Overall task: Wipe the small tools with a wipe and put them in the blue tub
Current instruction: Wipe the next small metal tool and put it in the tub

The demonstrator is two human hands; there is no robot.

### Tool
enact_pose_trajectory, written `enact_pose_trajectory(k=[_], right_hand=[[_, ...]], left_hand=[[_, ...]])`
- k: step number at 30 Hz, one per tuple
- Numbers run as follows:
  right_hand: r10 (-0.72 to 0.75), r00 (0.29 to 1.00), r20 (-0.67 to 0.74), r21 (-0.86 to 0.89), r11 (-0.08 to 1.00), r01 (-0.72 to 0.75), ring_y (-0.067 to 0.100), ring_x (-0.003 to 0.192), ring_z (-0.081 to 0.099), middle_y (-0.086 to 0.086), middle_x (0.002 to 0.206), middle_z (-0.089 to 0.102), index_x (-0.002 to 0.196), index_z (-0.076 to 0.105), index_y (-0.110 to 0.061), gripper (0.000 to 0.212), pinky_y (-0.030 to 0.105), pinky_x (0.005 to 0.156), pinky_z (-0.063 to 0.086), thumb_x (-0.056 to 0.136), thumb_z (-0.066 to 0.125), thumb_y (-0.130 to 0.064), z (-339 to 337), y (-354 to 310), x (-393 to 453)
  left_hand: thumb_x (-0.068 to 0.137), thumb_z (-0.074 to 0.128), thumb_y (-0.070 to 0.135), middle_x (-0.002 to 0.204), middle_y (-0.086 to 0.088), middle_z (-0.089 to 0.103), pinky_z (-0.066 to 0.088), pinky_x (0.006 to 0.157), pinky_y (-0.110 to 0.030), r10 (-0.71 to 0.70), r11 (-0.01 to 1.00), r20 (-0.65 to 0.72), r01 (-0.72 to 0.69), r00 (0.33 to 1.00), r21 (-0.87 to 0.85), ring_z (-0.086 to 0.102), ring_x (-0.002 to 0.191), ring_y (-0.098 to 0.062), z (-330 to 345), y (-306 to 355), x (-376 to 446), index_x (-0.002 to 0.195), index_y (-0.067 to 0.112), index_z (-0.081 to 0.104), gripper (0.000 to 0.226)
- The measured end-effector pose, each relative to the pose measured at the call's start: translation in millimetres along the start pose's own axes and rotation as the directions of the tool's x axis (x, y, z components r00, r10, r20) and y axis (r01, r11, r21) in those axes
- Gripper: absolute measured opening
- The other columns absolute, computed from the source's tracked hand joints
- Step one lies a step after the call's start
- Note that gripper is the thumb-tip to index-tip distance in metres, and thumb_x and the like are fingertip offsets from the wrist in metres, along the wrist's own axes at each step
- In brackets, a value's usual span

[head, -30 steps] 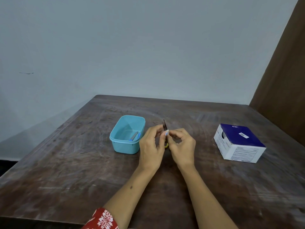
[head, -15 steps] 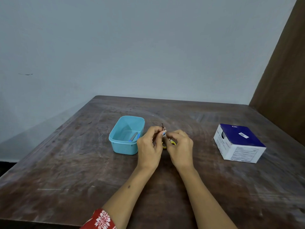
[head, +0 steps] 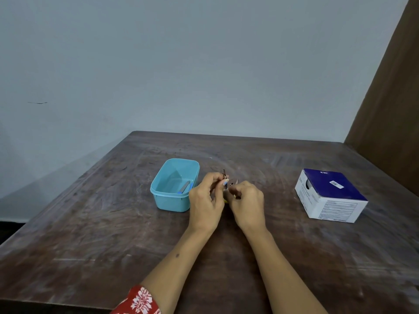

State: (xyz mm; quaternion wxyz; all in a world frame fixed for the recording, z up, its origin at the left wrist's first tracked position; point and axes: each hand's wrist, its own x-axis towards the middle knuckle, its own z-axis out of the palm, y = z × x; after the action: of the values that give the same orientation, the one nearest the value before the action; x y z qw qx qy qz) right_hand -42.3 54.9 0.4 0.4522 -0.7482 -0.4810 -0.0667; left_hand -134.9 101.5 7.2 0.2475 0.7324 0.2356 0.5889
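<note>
Both hands meet over the middle of the brown table (head: 113, 223), just right of the blue tub (head: 158, 198). My left hand (head: 205, 200) pinches a small white wipe (head: 225, 183) against a small tool (head: 224, 174). The tool's dark metal tip sticks up above my fingers. My right hand (head: 248, 203) grips the tool's other end, where a second dark tip shows and a bit of yellow peeks out below, between the hands. Most of the tool is hidden by my fingers. Inside the tub lies a grey tool with a blue handle (head: 185, 186).
A blue-and-white cardboard box (head: 331, 196) stands on the table to the right. A pale wall runs behind the table and a brown panel rises at the far right. The table's left and front edges are in view.
The hands have stayed together beside the tub, working the wipe on the tool. The upright metal tip sits lower among the fingers, and a second dark tip now shows by my right hand.
</note>
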Motion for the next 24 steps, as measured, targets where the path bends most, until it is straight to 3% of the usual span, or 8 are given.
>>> enact_pose_trajectory(k=[4, 8, 13, 18, 20, 24], right_hand=[[-0.082, 0.993, -0.085, 0.054, 0.995, 0.087, 0.015, 0.075, 0.055, 0.003, 0.079, 0.063, 0.086, 0.074, -0.010, 0.007, 0.018, 0.065, 0.040, 0.079, 0.071, -0.010, -1.9, -4.8, -1.6], [-0.004, 1.000, 0.021, -0.025, 1.000, 0.004, 0.020, 0.078, 0.055, 0.003, 0.078, 0.059, 0.080, 0.072, -0.009, 0.005, 0.027, 0.067, 0.042, 0.081, 0.070, -0.013, 1.0, 0.3, 0.1], [-0.058, 0.997, -0.054, 0.059, 0.996, 0.061, 0.014, 0.074, 0.053, -0.001, 0.076, 0.058, 0.081, 0.073, -0.011, 0.003, 0.014, 0.063, 0.035, 0.080, 0.071, -0.009, -2.1, -4.6, -1.4], [0.000, 1.000, 0.019, -0.017, 1.000, 0.001, 0.015, 0.072, 0.050, -0.005, 0.073, 0.051, 0.076, 0.071, -0.009, 0.004, 0.024, 0.064, 0.035, 0.080, 0.070, -0.010, -1.0, -1.6, -0.3], [-0.038, 0.999, -0.018, 0.036, 0.999, 0.039, 0.015, 0.072, 0.052, -0.005, 0.073, 0.053, 0.079, 0.072, -0.011, 0.003, 0.024, 0.064, 0.039, 0.080, 0.070, -0.009, -1.6, -2.3, -0.5], [-0.046, 0.996, -0.074, 0.115, 0.992, 0.054, 0.016, 0.073, 0.056, -0.002, 0.075, 0.058, 0.083, 0.074, -0.011, 0.007, 0.029, 0.066, 0.046, 0.080, 0.070, -0.007, -2.6, -2.9, -0.3]], left_hand=[[0.086, 0.061, 0.003, 0.086, 0.000, 0.069, 0.049, 0.071, -0.008, -0.006, 1.000, 0.002, 0.006, 1.000, -0.009, 0.063, 0.085, -0.006, -1.0, -0.8, 0.2, 0.093, 0.002, 0.064, 0.009], [0.086, 0.061, 0.003, 0.087, -0.001, 0.070, 0.052, 0.072, -0.013, -0.007, 1.000, 0.020, 0.007, 1.000, -0.004, 0.064, 0.084, -0.006, -0.5, -2.3, -0.3, 0.094, 0.003, 0.064, 0.009], [0.086, 0.060, 0.005, 0.088, -0.001, 0.070, 0.052, 0.072, -0.012, -0.007, 1.000, 0.019, 0.007, 1.000, -0.013, 0.064, 0.085, -0.006, -0.5, -3.2, 0.3, 0.094, 0.003, 0.064, 0.009], [0.086, 0.060, 0.001, 0.088, 0.002, 0.069, 0.049, 0.071, -0.008, -0.019, 1.000, 0.026, 0.019, 0.999, -0.012, 0.063, 0.086, -0.001, -0.5, -2.8, 0.5, 0.094, 0.004, 0.064, 0.010], [0.086, 0.061, 0.001, 0.088, 0.006, 0.067, 0.048, 0.072, -0.007, -0.037, 0.999, 0.023, 0.038, 0.999, -0.028, 0.062, 0.086, 0.004, -0.3, -2.7, 1.1, 0.094, 0.004, 0.065, 0.010], [0.086, 0.063, 0.006, 0.094, 0.009, 0.065, 0.048, 0.076, -0.008, -0.103, 0.987, 0.057, 0.109, 0.993, -0.122, 0.063, 0.094, -0.001, 0.4, -2.1, 0.8, 0.108, 0.007, 0.060, 0.022]])
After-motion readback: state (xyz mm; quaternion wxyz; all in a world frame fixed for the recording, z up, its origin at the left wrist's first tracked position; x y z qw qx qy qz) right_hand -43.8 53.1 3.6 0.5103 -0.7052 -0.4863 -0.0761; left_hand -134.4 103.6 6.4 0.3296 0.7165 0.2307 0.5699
